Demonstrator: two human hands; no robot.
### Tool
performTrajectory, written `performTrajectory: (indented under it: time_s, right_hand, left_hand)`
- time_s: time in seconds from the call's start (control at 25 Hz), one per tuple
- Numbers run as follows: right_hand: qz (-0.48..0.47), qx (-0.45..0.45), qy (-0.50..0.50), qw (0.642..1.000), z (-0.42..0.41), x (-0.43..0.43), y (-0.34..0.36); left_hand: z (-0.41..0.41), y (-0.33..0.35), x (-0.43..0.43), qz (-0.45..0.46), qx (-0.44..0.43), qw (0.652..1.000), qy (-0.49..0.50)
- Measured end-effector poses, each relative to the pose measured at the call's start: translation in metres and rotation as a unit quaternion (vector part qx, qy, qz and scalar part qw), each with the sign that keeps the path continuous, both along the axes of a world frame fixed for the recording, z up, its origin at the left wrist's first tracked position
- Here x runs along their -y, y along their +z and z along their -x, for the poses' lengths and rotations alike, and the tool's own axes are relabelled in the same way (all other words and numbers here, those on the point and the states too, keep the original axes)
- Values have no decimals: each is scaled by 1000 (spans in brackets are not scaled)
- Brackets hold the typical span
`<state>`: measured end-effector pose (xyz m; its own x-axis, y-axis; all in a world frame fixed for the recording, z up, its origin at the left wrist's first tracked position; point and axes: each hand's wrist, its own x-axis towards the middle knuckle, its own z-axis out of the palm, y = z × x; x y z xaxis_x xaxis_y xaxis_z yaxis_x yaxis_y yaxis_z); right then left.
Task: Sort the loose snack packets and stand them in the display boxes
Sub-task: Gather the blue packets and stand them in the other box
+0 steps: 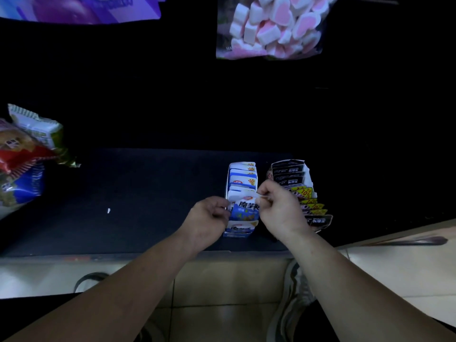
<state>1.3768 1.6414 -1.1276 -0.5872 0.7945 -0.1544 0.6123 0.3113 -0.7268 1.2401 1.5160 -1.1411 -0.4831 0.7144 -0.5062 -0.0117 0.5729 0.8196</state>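
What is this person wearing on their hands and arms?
Nothing that shows. The left hand and right hand are gloveless, and the left forearm and right forearm are uncovered to the picture's edge. No sleeve, watch or ring is visible.

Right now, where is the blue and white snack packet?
The blue and white snack packet is right of centre in the head view, pinched between the left hand and right hand at the near end of the white and blue display box.
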Motion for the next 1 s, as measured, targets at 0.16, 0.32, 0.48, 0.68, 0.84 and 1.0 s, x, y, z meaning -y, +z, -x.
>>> performTrajectory:
  time_s: [0.16,0.32,0.48,0.68,0.84,1.0]
  right_hand:
    - [54,-2,-9,998,0,-5,3]
    - [183,-1,-16,983,-6,4,-9]
    - [223,-4,-44,974,-2,1,-7]
    - [162,-52,-141,975,0,-1,-15]
    - [106,-31,-77,991,-1,-5,-17]
    - [122,-18,-70,990,3,-3,-22]
  left_hand:
    - [1,0,-3,0,13,1000,-4]
    - [-1,-1,-3,-10,12,1000,8]
    - [-1,-5,-6,-10,0,1000,-4]
    - [-6,-7,-4,-38,-25,999,-15]
    - [-14,-9,2,-49,-21,999,-6]
    - [-12,-9,-2,-38,-8,999,15]
